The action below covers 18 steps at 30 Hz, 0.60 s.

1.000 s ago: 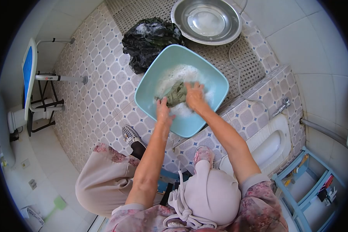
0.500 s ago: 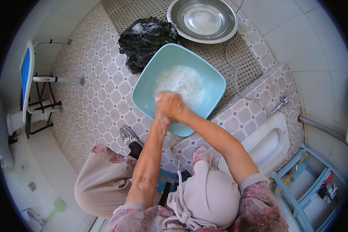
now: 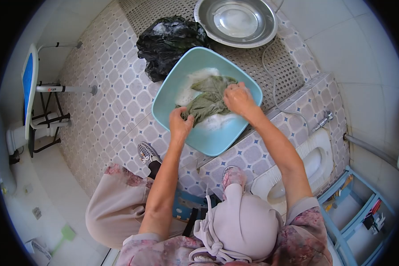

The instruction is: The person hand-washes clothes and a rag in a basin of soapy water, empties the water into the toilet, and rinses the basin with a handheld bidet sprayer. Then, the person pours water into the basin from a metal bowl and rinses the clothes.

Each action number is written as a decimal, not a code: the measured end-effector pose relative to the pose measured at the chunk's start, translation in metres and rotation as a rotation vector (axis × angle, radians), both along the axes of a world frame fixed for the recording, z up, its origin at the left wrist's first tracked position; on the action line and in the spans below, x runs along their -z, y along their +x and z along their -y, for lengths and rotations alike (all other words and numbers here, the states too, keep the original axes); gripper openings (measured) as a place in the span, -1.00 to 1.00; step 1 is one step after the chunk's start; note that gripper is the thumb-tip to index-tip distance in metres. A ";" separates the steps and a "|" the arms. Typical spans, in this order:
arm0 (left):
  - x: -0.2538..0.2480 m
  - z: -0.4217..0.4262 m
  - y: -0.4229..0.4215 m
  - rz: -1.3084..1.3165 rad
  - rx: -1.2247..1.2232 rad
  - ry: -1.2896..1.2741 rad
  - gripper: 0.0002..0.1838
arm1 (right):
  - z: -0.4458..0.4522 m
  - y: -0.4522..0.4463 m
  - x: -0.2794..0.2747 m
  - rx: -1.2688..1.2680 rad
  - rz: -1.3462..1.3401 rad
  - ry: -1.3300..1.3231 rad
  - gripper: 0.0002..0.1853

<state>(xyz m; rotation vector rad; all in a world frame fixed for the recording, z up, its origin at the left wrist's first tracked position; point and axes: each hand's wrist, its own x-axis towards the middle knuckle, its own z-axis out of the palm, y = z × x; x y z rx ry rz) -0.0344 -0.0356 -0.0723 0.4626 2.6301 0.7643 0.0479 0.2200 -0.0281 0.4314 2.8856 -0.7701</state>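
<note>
A wet olive-green cloth (image 3: 208,98) lies bunched in the light-blue square basin (image 3: 215,142), with white suds (image 3: 186,92) around it. Its exact kind does not show. At its left end, my left hand (image 3: 180,124) has thumb and fingers closed on the edge of the fabric. My right hand (image 3: 240,99) grips the cloth's right side near the basin's right wall, its fingertips partly hidden. Between the two hands the fabric is spread out in folds.
Behind the basin are a black plastic bag (image 3: 168,44) and a metal basin (image 3: 236,22) on a perforated mat (image 3: 279,66). A hose (image 3: 272,91) runs to a tap (image 3: 327,115) at right, near a squat toilet (image 3: 312,164). A blue rack (image 3: 348,201) stands lower right, a folding chair (image 3: 44,91) left.
My hands were together above the suds and have moved apart, the right one to the right. The green cloth now shows on the suds between them.
</note>
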 end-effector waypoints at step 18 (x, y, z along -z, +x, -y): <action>0.029 0.018 0.004 1.315 -0.119 1.431 -0.79 | 0.155 -0.018 -0.066 0.162 -0.292 -0.427 -0.87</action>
